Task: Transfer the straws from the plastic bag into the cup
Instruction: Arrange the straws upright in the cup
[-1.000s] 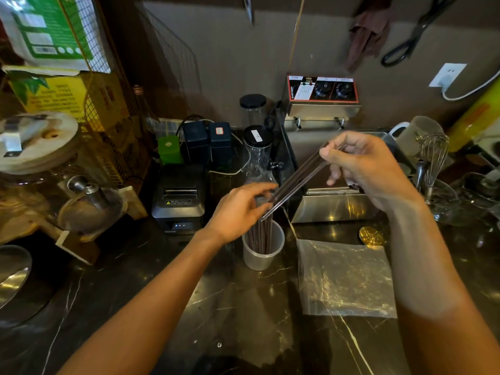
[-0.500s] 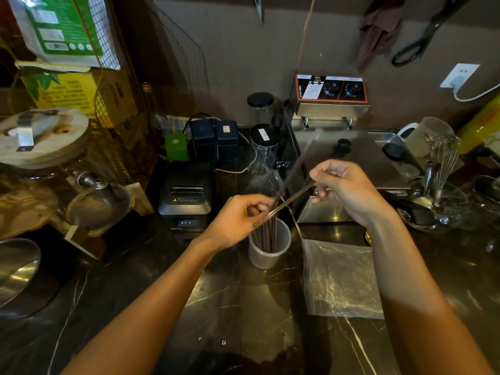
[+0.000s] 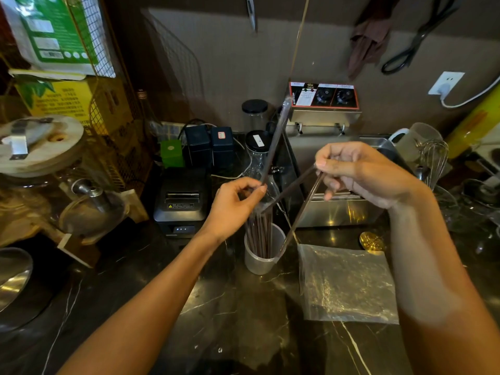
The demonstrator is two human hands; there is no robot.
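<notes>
A translucent white cup [image 3: 257, 262] stands on the dark marble counter with several dark brown straws [image 3: 260, 235] upright in it. My left hand [image 3: 232, 207] is just above the cup and pinches one wrapped straw [image 3: 276, 136] that sticks up and back. My right hand [image 3: 362, 174], to the right of the cup, pinches two dark straws [image 3: 300, 212] whose lower ends slant down to the cup's rim. The clear plastic bag [image 3: 346, 285] lies flat on the counter right of the cup.
A black receipt printer [image 3: 182, 198] sits behind and left of the cup. A steel fryer [image 3: 332, 209] stands behind the bag, a glass carafe [image 3: 257, 161] behind the cup. A whisk [image 3: 433, 163] and glassware crowd the right; jars and a wire rack fill the left.
My right hand has come down and toward the cup with its straws, which now slant to the rim. My left hand has lifted one wrapped straw upright.
</notes>
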